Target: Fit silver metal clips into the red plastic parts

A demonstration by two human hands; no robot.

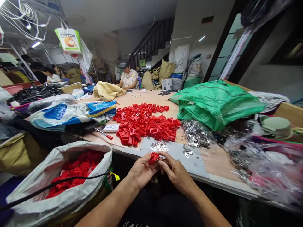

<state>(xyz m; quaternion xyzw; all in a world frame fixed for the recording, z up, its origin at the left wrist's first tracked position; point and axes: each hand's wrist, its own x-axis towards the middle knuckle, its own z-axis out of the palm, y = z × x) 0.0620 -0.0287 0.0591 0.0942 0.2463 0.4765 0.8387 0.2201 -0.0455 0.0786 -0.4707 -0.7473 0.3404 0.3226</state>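
Observation:
My left hand is closed around a small red plastic part just off the table's front edge. Against the same part, the fingers of my right hand pinch a small shiny metal piece, mostly hidden by the fingertips. Just beyond my hands lies a little heap of flat silver metal pieces on a grey sheet. Behind it spreads a large pile of red plastic parts. More metal pieces are heaped to the right.
At the left, an open white sack holds more red parts. A red-handled screwdriver lies by a white box. A green woven bag covers the table's right side. Across the table sits another person.

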